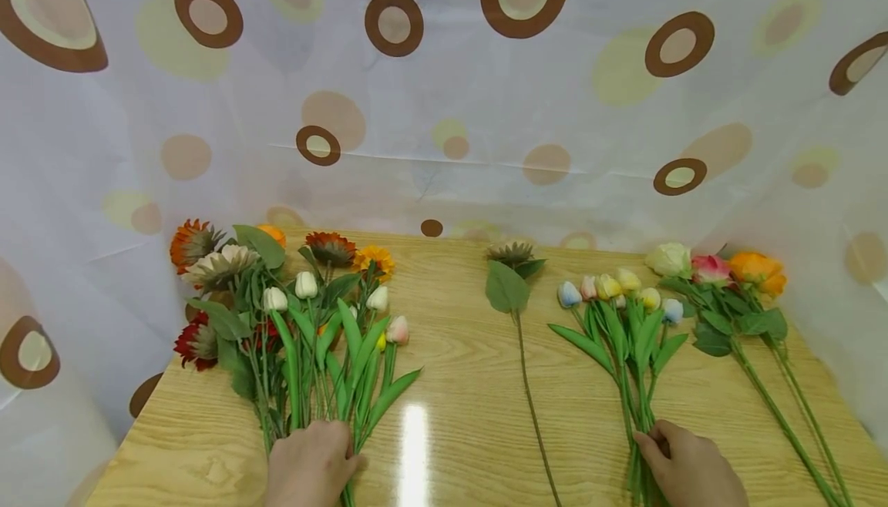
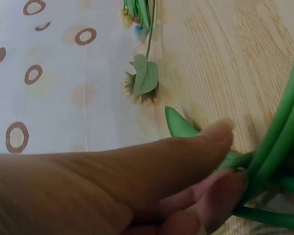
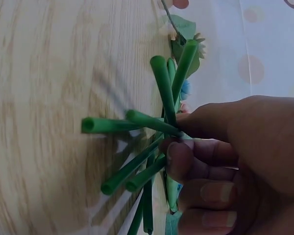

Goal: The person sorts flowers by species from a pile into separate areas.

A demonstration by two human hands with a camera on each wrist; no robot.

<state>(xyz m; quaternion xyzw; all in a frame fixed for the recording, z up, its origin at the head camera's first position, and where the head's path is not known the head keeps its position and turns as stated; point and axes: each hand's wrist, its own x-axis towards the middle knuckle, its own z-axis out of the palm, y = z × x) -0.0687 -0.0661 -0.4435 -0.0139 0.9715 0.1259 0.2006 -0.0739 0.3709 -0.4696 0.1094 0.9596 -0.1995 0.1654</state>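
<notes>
My left hand point(image 1: 311, 461) is at the lower stems of the left pile, where white tulips point(image 1: 306, 285) and a pink tulip point(image 1: 398, 330) lie over other flowers. In the left wrist view, its thumb and fingers close around green tulip stems point(image 2: 279, 132). My right hand point(image 1: 690, 465) pinches a bunch of tulips point(image 1: 627, 330) with blue, pink and yellow heads by the stems. Several cut stem ends point(image 3: 159, 83) fan out past the fingertips in the right wrist view. Between the hands lies a single sunflower-like stem point(image 1: 523, 353), its head facing away.
Orange, cream and red daisy-like blooms point(image 1: 222, 264) with leaves fill the left pile's far side. On the right lie roses, white point(image 1: 669, 260), pink point(image 1: 711, 270) and orange point(image 1: 758, 271), with long stems. A patterned curtain point(image 1: 416, 106) hangs behind the wooden table point(image 1: 458, 384).
</notes>
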